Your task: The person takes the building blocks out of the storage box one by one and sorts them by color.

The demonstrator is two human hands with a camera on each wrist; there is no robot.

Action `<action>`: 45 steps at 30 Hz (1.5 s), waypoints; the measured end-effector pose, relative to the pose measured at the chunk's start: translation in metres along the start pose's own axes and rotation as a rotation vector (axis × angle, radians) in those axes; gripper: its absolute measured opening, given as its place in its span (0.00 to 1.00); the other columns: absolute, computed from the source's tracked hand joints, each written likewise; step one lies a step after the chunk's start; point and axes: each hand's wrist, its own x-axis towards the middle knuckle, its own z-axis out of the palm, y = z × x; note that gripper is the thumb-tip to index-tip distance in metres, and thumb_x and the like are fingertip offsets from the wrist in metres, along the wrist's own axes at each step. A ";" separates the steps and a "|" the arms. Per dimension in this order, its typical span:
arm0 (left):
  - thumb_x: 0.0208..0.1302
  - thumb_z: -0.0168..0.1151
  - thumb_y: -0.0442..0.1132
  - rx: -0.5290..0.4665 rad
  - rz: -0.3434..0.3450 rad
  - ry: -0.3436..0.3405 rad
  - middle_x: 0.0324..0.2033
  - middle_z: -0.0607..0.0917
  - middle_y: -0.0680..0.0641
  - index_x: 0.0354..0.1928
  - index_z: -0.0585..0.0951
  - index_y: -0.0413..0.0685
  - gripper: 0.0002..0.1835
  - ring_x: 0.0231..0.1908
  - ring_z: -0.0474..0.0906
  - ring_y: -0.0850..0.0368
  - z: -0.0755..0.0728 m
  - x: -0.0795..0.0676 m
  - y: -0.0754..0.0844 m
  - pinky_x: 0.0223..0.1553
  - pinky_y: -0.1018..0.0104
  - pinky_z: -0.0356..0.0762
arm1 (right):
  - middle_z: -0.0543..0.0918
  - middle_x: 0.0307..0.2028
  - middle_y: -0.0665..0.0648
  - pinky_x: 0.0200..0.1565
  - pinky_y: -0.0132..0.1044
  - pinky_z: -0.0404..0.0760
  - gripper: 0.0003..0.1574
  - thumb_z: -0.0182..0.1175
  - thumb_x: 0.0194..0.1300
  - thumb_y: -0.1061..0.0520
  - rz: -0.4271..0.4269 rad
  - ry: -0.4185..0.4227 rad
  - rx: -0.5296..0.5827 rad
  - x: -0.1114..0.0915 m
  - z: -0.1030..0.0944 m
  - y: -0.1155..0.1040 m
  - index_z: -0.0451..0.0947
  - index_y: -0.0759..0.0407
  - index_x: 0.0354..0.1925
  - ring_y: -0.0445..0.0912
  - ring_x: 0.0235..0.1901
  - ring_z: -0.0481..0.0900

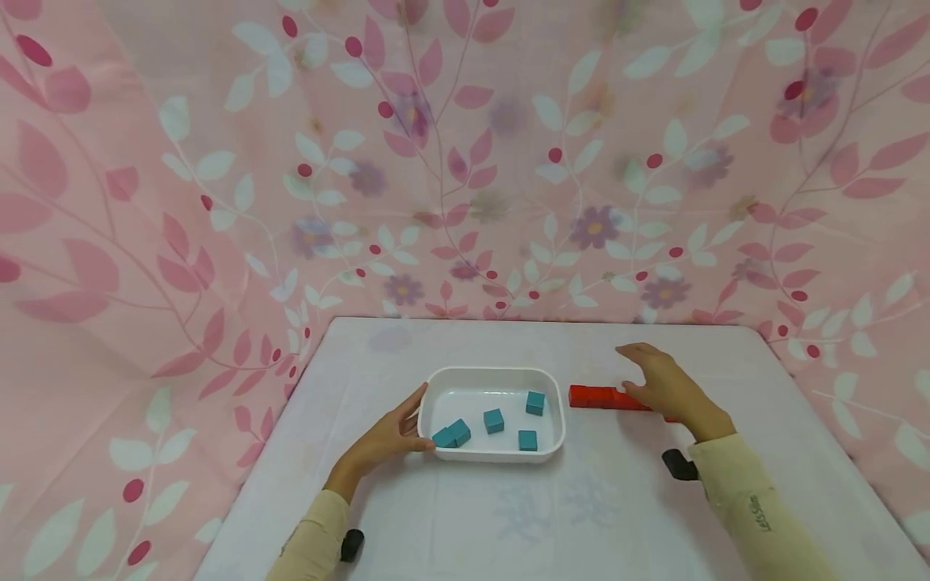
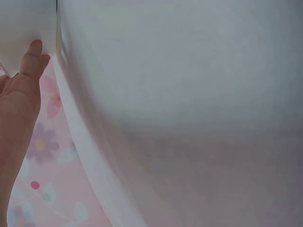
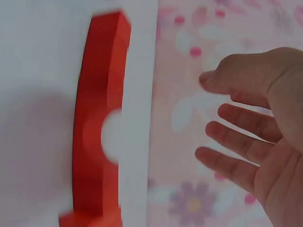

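Note:
My left hand grips the left end of a white tray, its thumb by the near corner and its fingers along the end wall. In the left wrist view this hand shows at the upper left against the tray's pale side. Several teal cubes lie inside, two of them touching at the near left corner. My right hand is over a row of red blocks to the tray's right, covering part of it. In the right wrist view its fingers are spread apart and hold nothing.
A white cloth covers the table. Pink flowered fabric hangs behind the table and at both sides. Along the red row, the right wrist view shows a rounded notch on one edge.

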 end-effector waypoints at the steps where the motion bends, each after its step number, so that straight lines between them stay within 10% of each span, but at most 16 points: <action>1: 0.43 0.70 0.41 0.007 -0.006 0.005 0.66 0.47 0.59 0.66 0.45 0.68 0.53 0.62 0.53 0.57 0.000 0.000 0.000 0.55 0.60 0.60 | 0.69 0.52 0.60 0.47 0.49 0.72 0.36 0.64 0.50 0.54 -0.011 0.003 0.016 0.004 0.005 -0.008 0.66 0.61 0.56 0.54 0.49 0.70; 9: 0.44 0.69 0.41 0.019 -0.002 0.003 0.66 0.47 0.60 0.66 0.45 0.67 0.52 0.62 0.53 0.57 0.000 0.000 0.002 0.55 0.61 0.61 | 0.73 0.50 0.50 0.38 0.38 0.78 0.32 0.64 0.49 0.47 -0.042 -0.061 0.160 0.029 0.047 -0.064 0.70 0.51 0.54 0.48 0.42 0.76; 17: 0.45 0.68 0.42 0.017 -0.008 0.012 0.65 0.47 0.60 0.66 0.45 0.67 0.52 0.62 0.52 0.54 0.002 -0.001 0.000 0.55 0.58 0.60 | 0.74 0.50 0.51 0.47 0.42 0.73 0.34 0.66 0.47 0.48 -0.082 -0.146 0.054 0.037 0.082 -0.092 0.71 0.53 0.54 0.46 0.51 0.70; 31: 0.45 0.68 0.40 0.012 0.020 0.003 0.66 0.46 0.57 0.67 0.44 0.65 0.52 0.62 0.51 0.52 0.002 -0.001 -0.002 0.55 0.58 0.60 | 0.76 0.40 0.54 0.45 0.43 0.75 0.29 0.68 0.44 0.57 -0.017 -0.228 -0.043 0.047 0.109 -0.101 0.75 0.59 0.48 0.44 0.33 0.73; 45: 0.44 0.69 0.40 -0.007 0.019 0.001 0.66 0.46 0.57 0.67 0.44 0.65 0.53 0.62 0.51 0.54 0.001 0.000 -0.002 0.55 0.60 0.60 | 0.79 0.40 0.55 0.46 0.45 0.74 0.26 0.67 0.44 0.62 -0.011 -0.233 -0.001 0.046 0.108 -0.101 0.77 0.59 0.47 0.46 0.36 0.75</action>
